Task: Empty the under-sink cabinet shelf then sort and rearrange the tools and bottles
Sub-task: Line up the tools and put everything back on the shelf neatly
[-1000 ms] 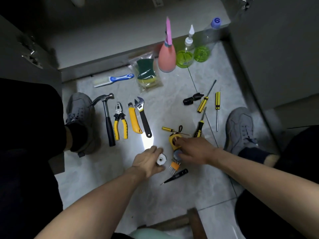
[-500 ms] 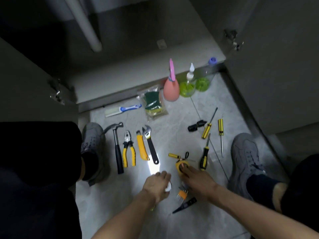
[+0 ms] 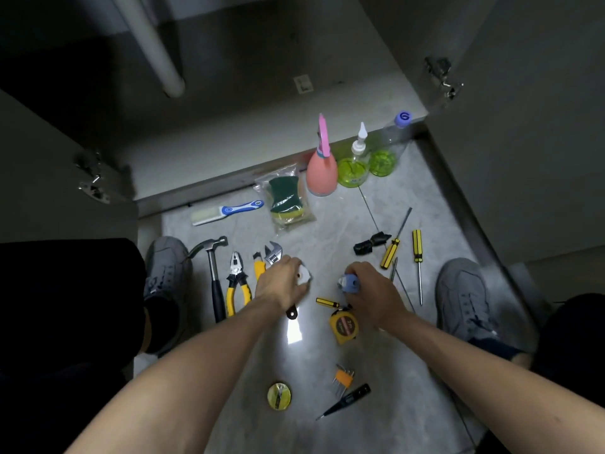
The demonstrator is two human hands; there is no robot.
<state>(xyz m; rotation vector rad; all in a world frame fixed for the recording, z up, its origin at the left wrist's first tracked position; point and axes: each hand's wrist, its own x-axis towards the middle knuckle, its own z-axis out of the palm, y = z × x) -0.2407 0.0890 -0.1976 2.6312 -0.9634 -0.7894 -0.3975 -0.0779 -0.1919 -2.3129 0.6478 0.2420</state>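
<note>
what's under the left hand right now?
The left hand grips a white tape roll. Beneath it lies the adjustable wrench: jaw end shows above the knuckles, handle tip below the wrist. Its middle and most of the yellow utility knife are covered.

grey sneakers (image 3: 167, 273) and (image 3: 465, 296) are resting flat on the marble floor (image 3: 327, 221); a white drain pipe (image 3: 154, 44) is descending inside the cabinet.

A white tape roll (image 3: 304, 275) sits in the left grip (image 3: 281, 283), a small blue item (image 3: 349, 283) in the right grip (image 3: 373, 294); a yellow tape measure (image 3: 343, 327) lies just below the right grip.
</note>
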